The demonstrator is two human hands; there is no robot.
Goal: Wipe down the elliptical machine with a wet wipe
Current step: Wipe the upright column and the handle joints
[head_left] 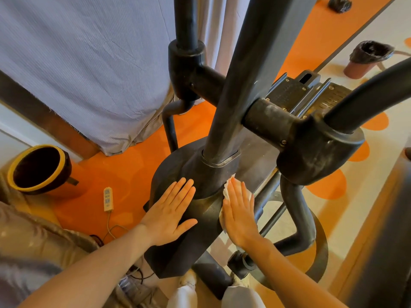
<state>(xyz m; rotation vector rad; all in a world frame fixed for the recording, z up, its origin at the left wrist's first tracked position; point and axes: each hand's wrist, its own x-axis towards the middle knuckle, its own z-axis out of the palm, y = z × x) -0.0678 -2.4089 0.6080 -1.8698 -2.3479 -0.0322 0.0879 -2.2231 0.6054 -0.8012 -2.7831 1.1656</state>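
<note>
wipe under flat right palm on elliptical housing

elliptical machine (235, 90): black, fills centre of view. thick centre post rises from a dark drive housing (178, 252); crossbar joints either side carry curved handlebar tubes. surfaces of the joints look dusty, pale scuffing visible.

floor (124, 165): orange, with cream areas and orange rounded shapes to the right. pale striped curtain (89, 63) hangs upper left, hem reaching the floor.

yellow-rimmed black bin (37, 168): lower left, on the floor, tilted in this wide view. second bin with black liner (369, 56): upper right, well apart from the machine.

left hand (171, 212): fingers straight and together, palm pressed flat on top of the housing, left of the post collar. grasps nothing.

right hand (239, 212): fingers straight, released, flat against the right side of the housing just beside the collar.

wet wipe (226, 190): white, crumpled, trapped between right palm and housing. edges show past the index-finger side and at the little-finger side; fingers lie over it, not curled round it.

power strip (108, 198): white, on the orange floor left of the machine, cord trailing toward the viewer.
</note>
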